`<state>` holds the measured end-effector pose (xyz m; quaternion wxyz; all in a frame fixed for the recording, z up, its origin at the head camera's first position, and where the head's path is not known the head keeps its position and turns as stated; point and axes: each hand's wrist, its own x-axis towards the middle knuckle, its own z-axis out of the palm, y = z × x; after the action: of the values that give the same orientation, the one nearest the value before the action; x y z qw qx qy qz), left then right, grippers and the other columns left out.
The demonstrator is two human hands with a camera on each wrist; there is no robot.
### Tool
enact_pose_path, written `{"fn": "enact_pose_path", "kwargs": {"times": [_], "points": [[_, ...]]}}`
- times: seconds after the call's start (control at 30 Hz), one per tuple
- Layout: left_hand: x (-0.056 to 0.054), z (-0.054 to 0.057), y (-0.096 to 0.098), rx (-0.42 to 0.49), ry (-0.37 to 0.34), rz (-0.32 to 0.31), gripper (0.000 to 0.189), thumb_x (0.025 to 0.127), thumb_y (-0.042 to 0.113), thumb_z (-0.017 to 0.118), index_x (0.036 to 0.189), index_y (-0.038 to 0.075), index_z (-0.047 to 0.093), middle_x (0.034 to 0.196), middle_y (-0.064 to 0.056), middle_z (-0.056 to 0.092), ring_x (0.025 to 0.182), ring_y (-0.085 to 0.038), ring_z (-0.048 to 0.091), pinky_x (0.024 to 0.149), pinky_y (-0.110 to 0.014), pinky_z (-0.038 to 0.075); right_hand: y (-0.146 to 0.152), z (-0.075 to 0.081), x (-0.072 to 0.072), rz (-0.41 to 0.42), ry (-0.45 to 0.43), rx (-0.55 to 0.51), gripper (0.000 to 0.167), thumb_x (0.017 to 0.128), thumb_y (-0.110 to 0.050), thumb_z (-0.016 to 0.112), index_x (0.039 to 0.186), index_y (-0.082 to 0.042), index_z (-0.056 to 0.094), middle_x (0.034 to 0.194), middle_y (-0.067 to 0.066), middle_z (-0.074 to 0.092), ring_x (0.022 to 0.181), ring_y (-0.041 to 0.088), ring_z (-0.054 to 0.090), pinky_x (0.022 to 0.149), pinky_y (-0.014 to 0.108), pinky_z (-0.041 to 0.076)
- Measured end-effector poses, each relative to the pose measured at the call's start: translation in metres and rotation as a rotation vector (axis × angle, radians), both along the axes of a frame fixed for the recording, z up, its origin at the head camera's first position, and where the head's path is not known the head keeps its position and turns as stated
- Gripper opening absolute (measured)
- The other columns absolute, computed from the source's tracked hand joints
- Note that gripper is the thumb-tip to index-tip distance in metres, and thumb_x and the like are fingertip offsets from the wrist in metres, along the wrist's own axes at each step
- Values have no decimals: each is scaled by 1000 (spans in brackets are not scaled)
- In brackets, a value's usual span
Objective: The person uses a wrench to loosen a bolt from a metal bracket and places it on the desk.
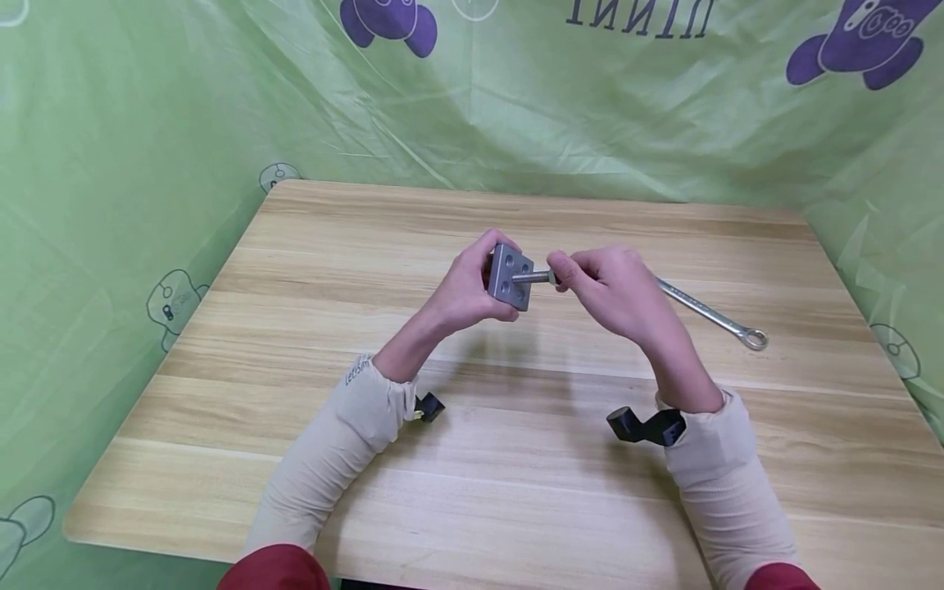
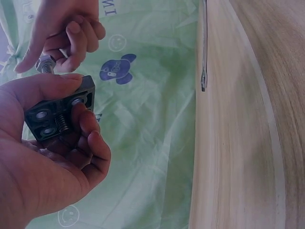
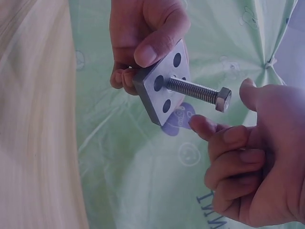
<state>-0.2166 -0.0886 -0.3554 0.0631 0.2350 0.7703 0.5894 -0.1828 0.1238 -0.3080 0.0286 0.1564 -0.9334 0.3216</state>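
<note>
My left hand [image 1: 472, 283] holds a grey square metal plate [image 3: 155, 93] by its edges, with holes near its corners. A hex bolt [image 3: 195, 90] passes through the plate's middle; its threaded end [image 2: 62, 123] shows on the back side between the left fingers. The bolt's head points toward my right hand [image 3: 267, 157]. In the right wrist view the right thumb and index finger stand spread on either side of the bolt head, apart from it, while the other fingers are loosely curled. Both hands are raised above the table.
A combination wrench [image 1: 711, 314] lies on the wooden table [image 1: 516, 475] beyond the right wrist, its near end hidden by the hand. Green printed cloth [image 1: 472, 115] hangs behind and at the sides of the table. A black camera mount [image 1: 645, 426] sits at the right wrist.
</note>
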Motion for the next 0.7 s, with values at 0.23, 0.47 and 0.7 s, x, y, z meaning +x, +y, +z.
{"fn": "enact_pose_path", "kwargs": {"times": [0.23, 0.47, 0.7], "points": [[-1, -1, 0, -10, 7, 5, 68, 59, -10, 78, 120, 3, 51, 106, -16, 61, 86, -24, 61, 72, -29, 53, 0, -2, -2, 21, -90, -27, 58, 101, -55, 44, 73, -12, 70, 51, -8, 33, 52, 14, 34, 50, 31, 29], [0, -1, 0, -4, -4, 5, 68, 60, -10, 78, 121, 3, 51, 104, -15, 60, 85, -23, 60, 71, -29, 53, -1, 1, 1, 21, -74, -66, 42, 97, -46, 59, 79, -10, 73, 56, -4, 41, 54, 13, 37, 50, 28, 31], [0, -1, 0, 2, -1, -3, 68, 60, -11, 78, 121, 4, 51, 104, -16, 61, 85, -24, 61, 71, -29, 53, -2, 4, 4, 6, 15, -65, 28, 90, -36, 73, 86, -9, 78, 58, -1, 51, 53, 10, 42, 50, 25, 33]]}}
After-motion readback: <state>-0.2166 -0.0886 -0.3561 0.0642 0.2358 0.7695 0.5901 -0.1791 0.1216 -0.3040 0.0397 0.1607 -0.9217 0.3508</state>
